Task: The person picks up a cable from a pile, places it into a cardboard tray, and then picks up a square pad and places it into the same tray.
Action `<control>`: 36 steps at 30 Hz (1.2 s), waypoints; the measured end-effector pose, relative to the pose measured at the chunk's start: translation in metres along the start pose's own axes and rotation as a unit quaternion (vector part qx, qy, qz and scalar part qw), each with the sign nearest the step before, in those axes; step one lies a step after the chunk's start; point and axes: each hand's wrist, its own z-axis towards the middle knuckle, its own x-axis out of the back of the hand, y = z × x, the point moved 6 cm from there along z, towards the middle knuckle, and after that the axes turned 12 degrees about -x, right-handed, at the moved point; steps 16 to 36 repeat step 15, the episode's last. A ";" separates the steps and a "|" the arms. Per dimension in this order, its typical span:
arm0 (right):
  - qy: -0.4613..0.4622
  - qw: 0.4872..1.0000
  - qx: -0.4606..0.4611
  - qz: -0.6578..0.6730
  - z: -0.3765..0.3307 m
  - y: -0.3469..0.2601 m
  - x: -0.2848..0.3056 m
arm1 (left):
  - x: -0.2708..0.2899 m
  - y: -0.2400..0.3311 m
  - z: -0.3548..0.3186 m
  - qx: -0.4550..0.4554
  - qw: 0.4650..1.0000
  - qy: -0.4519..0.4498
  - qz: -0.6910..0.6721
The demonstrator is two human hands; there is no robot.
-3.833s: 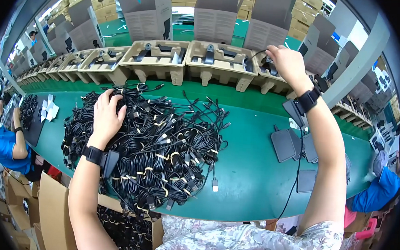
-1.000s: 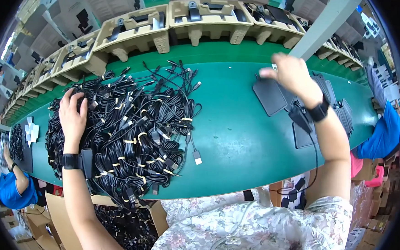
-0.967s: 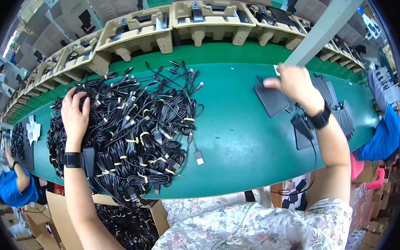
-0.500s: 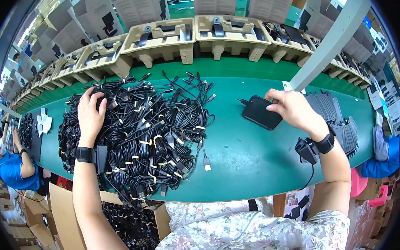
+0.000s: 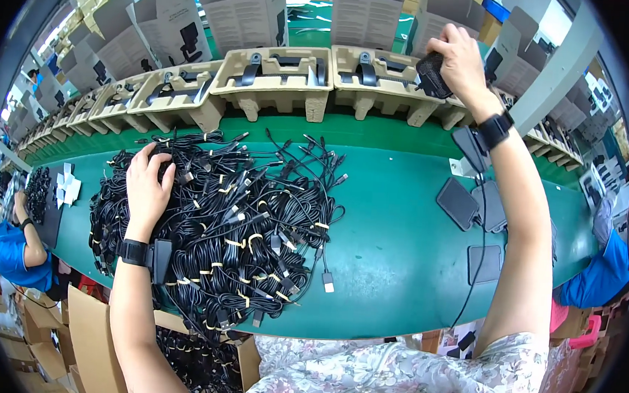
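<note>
My left hand [image 5: 146,186] rests palm down on a big pile of black bundled cables [image 5: 233,227] with yellow ties, fingers spread over the bundles. My right hand [image 5: 461,61] is raised to the row of beige pulp trays [image 5: 274,86] and grips a flat black pad-like device [image 5: 433,74] over the tray at the right [image 5: 386,78]. Both wrists wear black bands.
More flat black devices [image 5: 465,206] lie on the green table [image 5: 391,237] at the right. Grey open boxes [image 5: 246,12] stand behind the trays. A person in blue [image 5: 16,250] works at the far left, another person in blue [image 5: 598,275] at the right. Cardboard boxes [image 5: 90,334] sit below.
My right hand picked a black device off the table and lifted it up to the pulp trays. My left hand stayed on the cable pile.
</note>
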 end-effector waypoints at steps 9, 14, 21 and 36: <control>-0.082 0.977 0.176 0.090 0.015 -0.033 -0.072 | 0.004 0.002 0.001 0.018 1.000 -0.011 -0.009; -0.203 0.945 -0.005 0.256 0.008 0.008 -0.156 | 0.005 0.004 0.007 0.010 1.000 -0.002 -0.020; -0.240 0.912 -0.084 0.322 0.000 0.015 -0.184 | 0.003 0.005 0.007 0.005 1.000 -0.002 -0.022; -0.240 0.912 -0.084 0.322 0.000 0.015 -0.184 | 0.003 0.005 0.007 0.005 1.000 -0.002 -0.022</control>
